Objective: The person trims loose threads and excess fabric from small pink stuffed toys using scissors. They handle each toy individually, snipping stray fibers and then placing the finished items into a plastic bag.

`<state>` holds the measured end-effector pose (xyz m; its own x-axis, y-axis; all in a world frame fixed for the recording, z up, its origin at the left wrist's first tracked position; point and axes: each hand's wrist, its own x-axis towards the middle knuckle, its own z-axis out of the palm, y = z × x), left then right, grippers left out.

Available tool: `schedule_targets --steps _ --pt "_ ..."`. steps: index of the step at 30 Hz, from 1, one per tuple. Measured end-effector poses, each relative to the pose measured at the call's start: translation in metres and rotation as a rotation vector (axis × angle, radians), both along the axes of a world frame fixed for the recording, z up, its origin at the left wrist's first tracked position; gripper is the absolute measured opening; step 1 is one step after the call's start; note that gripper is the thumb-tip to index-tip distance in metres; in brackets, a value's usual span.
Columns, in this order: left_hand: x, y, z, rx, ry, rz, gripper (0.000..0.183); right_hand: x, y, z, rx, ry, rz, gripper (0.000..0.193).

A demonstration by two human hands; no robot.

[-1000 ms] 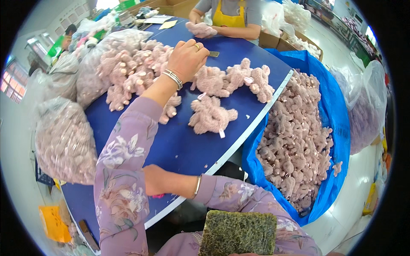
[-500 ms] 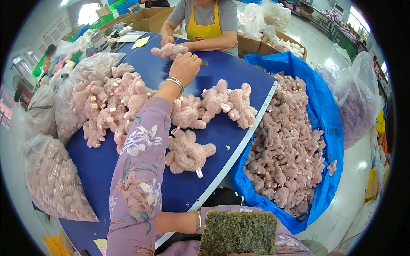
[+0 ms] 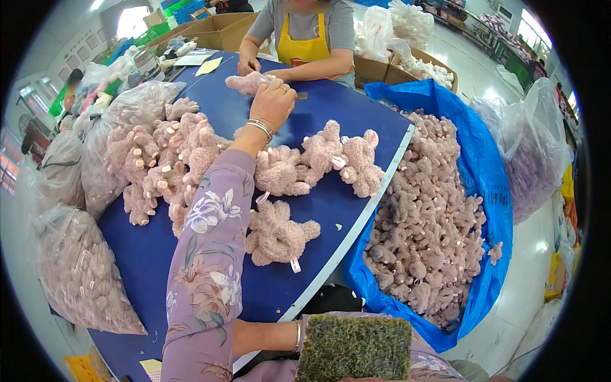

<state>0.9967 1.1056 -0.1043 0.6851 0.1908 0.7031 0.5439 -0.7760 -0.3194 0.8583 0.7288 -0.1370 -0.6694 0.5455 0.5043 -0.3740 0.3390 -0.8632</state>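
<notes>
My left hand [image 3: 273, 105], with a bracelet and ring, reaches across the blue table [image 3: 216, 254] and closes its fingers on the right end of a fluffy pinkish-grey plush toy [image 3: 247, 83]. Right behind that toy are a co-worker's hands [image 3: 278, 74]. Near my left forearm lie several similar plush toys [image 3: 283, 234], some with white tags. More are piled left of the arm [image 3: 168, 149]. My right hand [image 3: 264, 337] is low beside the table edge, and my left sleeve covers its fingers. A dark green speckled square sheet [image 3: 355, 349] shows below.
A big blue sack [image 3: 493, 235] full of small plush pieces stands right of the table. Clear plastic bags of plush [image 3: 86, 274] line the left side. Across the table sits a co-worker in a yellow apron [image 3: 303, 41]. Cardboard boxes [image 3: 366, 69] stand behind.
My left hand has shifted slightly left, still gripping the plush toy. The co-worker's hand has moved closer to the toy's right end. My right arm has barely moved.
</notes>
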Motion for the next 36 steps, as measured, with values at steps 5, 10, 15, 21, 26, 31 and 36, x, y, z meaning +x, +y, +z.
schedule_targets --steps 5,10,15,21,26,31,36 --pt "-0.002 -0.001 0.001 0.005 -0.013 -0.009 0.006 0.001 0.001 0.000 -0.002 -0.009 -0.002 0.044" --pt "-0.002 0.000 -0.001 -0.029 -0.039 0.006 0.006 0.001 0.001 0.001 -0.008 -0.013 -0.002 0.045" --pt "-0.005 0.002 -0.001 -0.052 -0.052 0.009 0.006 0.002 0.001 0.000 -0.010 -0.016 0.000 0.045" --pt "-0.002 0.008 0.000 -0.078 -0.160 0.016 0.006 0.005 0.001 0.000 -0.010 -0.025 -0.006 0.045" --pt "-0.004 0.013 0.004 -0.178 -0.266 0.053 0.005 0.007 0.002 0.003 -0.012 -0.028 -0.002 0.045" --pt "-0.008 0.019 0.004 -0.160 -0.290 0.072 0.004 0.007 0.002 0.002 -0.021 -0.031 -0.002 0.045" --pt "-0.013 0.019 0.003 -0.144 -0.296 0.088 0.004 0.009 0.002 0.001 -0.026 -0.034 -0.001 0.045"
